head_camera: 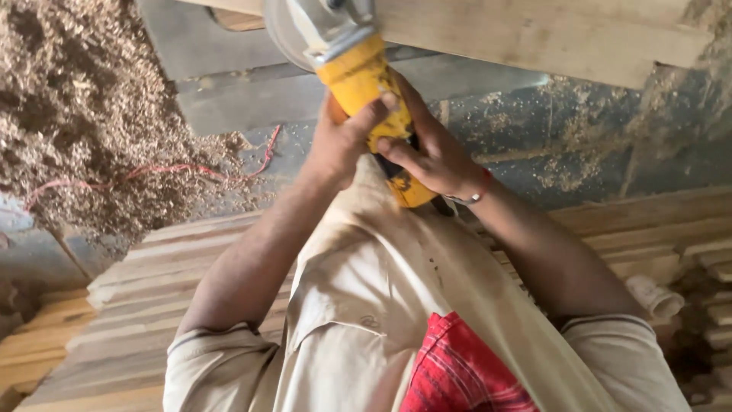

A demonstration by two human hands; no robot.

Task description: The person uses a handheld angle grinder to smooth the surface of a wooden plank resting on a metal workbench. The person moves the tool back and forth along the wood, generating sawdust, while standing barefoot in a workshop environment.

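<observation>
Both my hands hold a yellow angle grinder (360,75) in front of my chest. My left hand (341,141) wraps the left side of its body, fingers over the top. From the right, my right hand (436,158) grips the rear handle; a thin bracelet circles that wrist. The grinder's grey guard and disc (299,30) sit at the lower edge of a pale wooden plank (534,34) running across the top. Whether the disc touches the plank is hidden.
A big heap of sawdust and shavings (76,99) lies at the upper left, with a thin red cord (152,172) trailing over it. Stacked wooden planks (145,290) lie under my arms on the left, and more planks (656,221) on the right. Dusty grey floor (564,152) lies beyond.
</observation>
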